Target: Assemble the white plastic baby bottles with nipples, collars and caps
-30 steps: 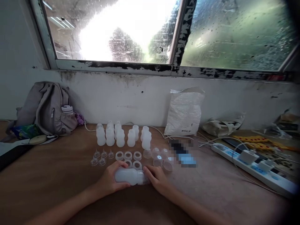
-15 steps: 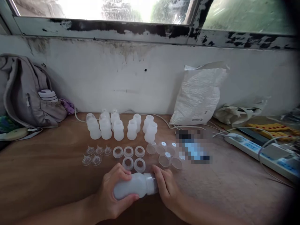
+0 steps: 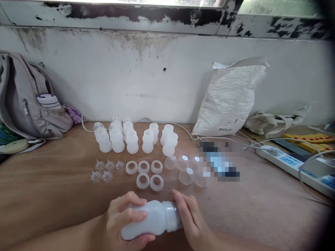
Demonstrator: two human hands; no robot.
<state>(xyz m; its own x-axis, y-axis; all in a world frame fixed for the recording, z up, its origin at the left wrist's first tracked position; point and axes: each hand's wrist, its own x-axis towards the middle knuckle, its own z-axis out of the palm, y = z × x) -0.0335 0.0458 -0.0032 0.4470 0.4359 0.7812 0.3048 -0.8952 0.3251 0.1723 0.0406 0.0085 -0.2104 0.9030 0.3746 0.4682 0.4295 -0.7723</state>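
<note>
A white plastic bottle (image 3: 150, 221) lies sideways between my hands, just above the brown table (image 3: 52, 195). My left hand (image 3: 119, 225) is wrapped round its body. My right hand (image 3: 192, 223) grips the capped end with fingers closed on the clear cap (image 3: 174, 218). Beyond them stand several small white bottles (image 3: 132, 139) in rows. In front of those lie white rings (image 3: 143, 167), clear teats (image 3: 104, 169) and clear caps (image 3: 185, 176).
A grey backpack (image 3: 28, 101) leans on the wall at the left. A white plastic bag (image 3: 230, 99) stands at the back right, with a white power strip (image 3: 295, 167), cables and yellow tools further right. A blurred-out object (image 3: 220, 165) lies beside the caps.
The view has tilted down and moved closer. Both hands have drawn the bottle nearer to me, still gripping it the same way.
</note>
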